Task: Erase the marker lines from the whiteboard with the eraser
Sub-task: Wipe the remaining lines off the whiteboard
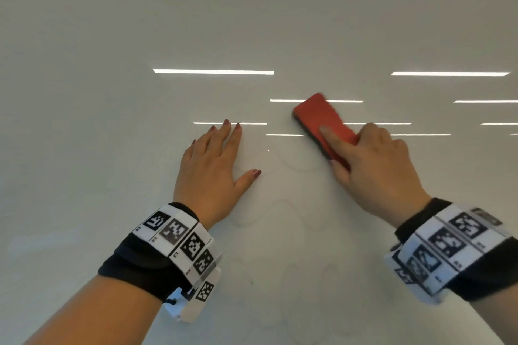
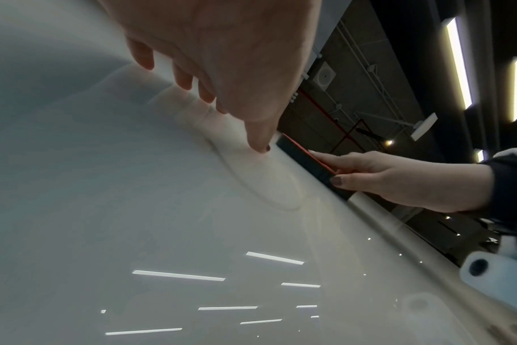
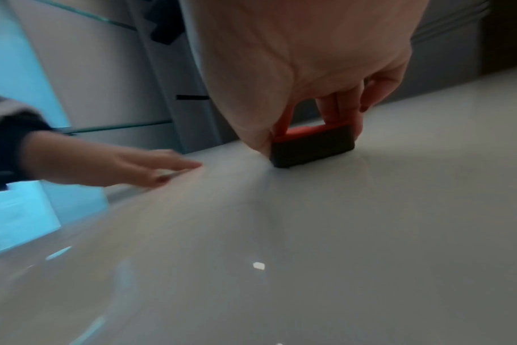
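Right hand (image 1: 375, 165): curled round the near end of the eraser (image 1: 322, 123), index finger laid along its red back, thumb and remaining fingers pinching the two long sides. Left hand (image 1: 213, 168): flat on the whiteboard (image 1: 112, 92), fingers straight and spread, holding nothing, well apart from the eraser. Eraser: small oblong block, red hard top over a dark pad, pad face down on the board, lying aslant just right of the board's middle; the right wrist view shows the dark pad (image 3: 312, 147) in full contact with the surface. Handling, as judged: light, rigid in the shell, soft and slightly yielding in the pad; best taken by the long sides with a finger on top for even pressure. Whiteboard: glossy, hard, likely slick, reflecting ceiling strip lights. Marker lines (image 1: 280, 204): only faint grey wavy traces show between and below the hands, so the erasing seems largely done, with residue left.
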